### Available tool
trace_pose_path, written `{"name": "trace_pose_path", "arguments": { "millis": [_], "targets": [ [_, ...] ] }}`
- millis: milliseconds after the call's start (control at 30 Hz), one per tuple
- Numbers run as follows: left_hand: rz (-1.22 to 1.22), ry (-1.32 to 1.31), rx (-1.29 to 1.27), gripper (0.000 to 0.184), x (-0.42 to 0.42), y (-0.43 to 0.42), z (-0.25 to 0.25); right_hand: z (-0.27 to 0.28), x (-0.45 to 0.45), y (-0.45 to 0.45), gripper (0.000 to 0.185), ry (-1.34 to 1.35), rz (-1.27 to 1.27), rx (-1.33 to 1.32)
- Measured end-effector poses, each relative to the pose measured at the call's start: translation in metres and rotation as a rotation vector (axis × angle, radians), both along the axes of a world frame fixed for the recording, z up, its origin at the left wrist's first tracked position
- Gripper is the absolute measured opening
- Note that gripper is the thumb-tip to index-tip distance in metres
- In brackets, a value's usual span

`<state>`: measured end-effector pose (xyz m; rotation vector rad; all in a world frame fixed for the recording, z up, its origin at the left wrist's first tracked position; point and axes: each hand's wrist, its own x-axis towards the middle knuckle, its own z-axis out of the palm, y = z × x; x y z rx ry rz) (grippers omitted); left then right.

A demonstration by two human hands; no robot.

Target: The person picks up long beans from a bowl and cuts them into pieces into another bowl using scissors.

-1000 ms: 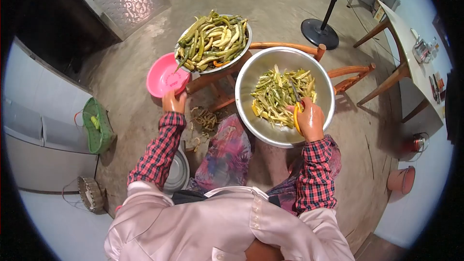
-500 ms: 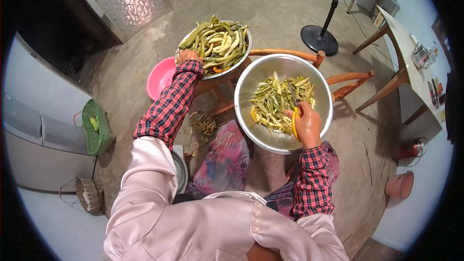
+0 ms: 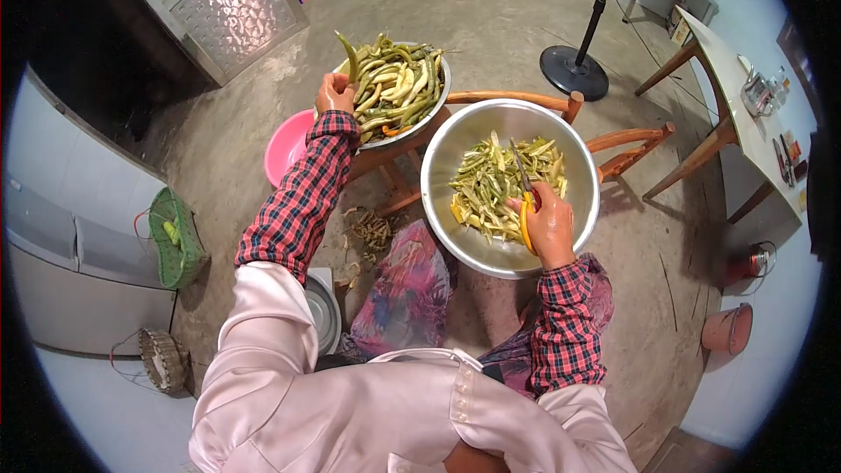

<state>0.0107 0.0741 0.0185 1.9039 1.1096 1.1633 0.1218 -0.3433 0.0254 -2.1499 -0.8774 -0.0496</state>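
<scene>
Pepper [image 3: 347, 52]: held in the left hand [image 3: 335, 95] at the left edge of the steel bowl [image 3: 448, 79]; its long axis is pointed away from the fingers, tip far and slightly left
Left hand: closed narrowly around the near end of the pepper, with the pink bowl [image 3: 285, 149] lying near and left of it
Scissors [image 3: 526, 226]: gripped by their yellow handles in the right hand [image 3: 552, 221], blades directed far and slightly left; blade gap cannot be told
Basin [image 3: 437, 182]: placed right and near of the steel bowl, with cut pieces [image 3: 491, 180] spread beneath the blades
Separation: the pepper is set far and left of the scissors; the left hand is nearer the heaped peppers [image 3: 399, 83]
</scene>
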Motion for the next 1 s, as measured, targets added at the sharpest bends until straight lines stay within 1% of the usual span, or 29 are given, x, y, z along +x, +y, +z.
{"name": "trace_pose_path", "arguments": {
  "millis": [33, 133, 167, 267, 300, 367, 400, 467, 533, 567, 600, 633, 733, 767, 800, 867, 900, 1000],
  "targets": [
    [-0.080, -0.107, 0.026, 0.023, 0.002, 0.002, -0.001, 0.001, -0.001, 0.000, 0.041, 0.011, 0.002, -0.003],
    [-0.156, -0.335, 0.056, 0.028, 0.008, -0.006, 0.012, 0.000, -0.001, 0.000, 0.041, 0.009, 0.002, 0.001],
    [-0.151, -0.303, 0.083, 0.034, 0.009, 0.002, 0.009, -0.001, -0.001, 0.000, 0.041, 0.002, 0.002, 0.005],
    [-0.179, -0.372, 0.108, 0.039, 0.014, 0.012, 0.001, 0.000, -0.003, 0.000, 0.040, 0.012, 0.000, 0.014],
    [-0.203, -0.350, -0.025, 0.039, 0.015, 0.004, 0.006, 0.000, -0.002, 0.000, 0.041, 0.009, 0.001, 0.016],
    [-0.255, -0.298, -0.290, 0.040, 0.014, -0.034, 0.032, 0.002, -0.001, 0.000, 0.042, 0.004, -0.001, 0.020],
    [-0.340, -0.335, -0.289, 0.046, 0.013, -0.054, 0.037, 0.003, -0.004, 0.000, 0.041, 0.031, 0.011, 0.020],
    [-0.512, -0.268, -0.334, 0.052, 0.008, -0.081, 0.028, 0.008, -0.006, 0.001, 0.041, 0.081, 0.028, 0.015],
    [-0.607, -0.244, -0.446, 0.055, 0.002, -0.125, 0.029, 0.004, -0.007, 0.003, 0.043, 0.082, 0.054, 0.089],
    [-0.655, -0.201, -0.514, 0.060, -0.002, -0.141, 0.028, 0.004, -0.007, 0.004, 0.044, 0.085, 0.066, 0.120],
    [-0.637, -0.192, -0.533, 0.061, -0.005, -0.162, 0.028, 0.002, -0.008, 0.005, 0.045, 0.088, 0.077, 0.150],
    [-0.664, -0.170, -0.511, 0.060, -0.008, -0.177, 0.023, -0.002, -0.008, 0.007, 0.051, 0.100, 0.082, 0.164],
    [-0.702, -0.138, -0.485, 0.061, -0.012, -0.217, 0.016, 0.000, -0.015, 0.008, 0.056, 0.139, 0.115, 0.178],
    [-0.685, -0.136, -0.514, 0.062, -0.012, -0.231, 0.017, -0.001, -0.016, 0.009, 0.061, 0.122, 0.142, 0.196],
    [-0.693, -0.122, -0.562, 0.062, -0.013, -0.238, 0.015, -0.001, -0.018, 0.010, 0.059, 0.112, 0.156, 0.225],
    [-0.718, -0.086, -0.575, 0.061, -0.014, -0.253, 0.016, 0.001, -0.022, 0.010, 0.055, 0.090, 0.189, 0.286],
    [-0.727, -0.086, -0.566, 0.062, -0.013, -0.258, 0.013, 0.000, -0.020, 0.010, 0.065, 0.143, 0.191, 0.259],
    [-0.747, -0.081, -0.540, 0.062, -0.011, -0.267, 0.004, 0.001, -0.021, 0.008, 0.066, 0.123, 0.180, 0.206]
  ]
}}
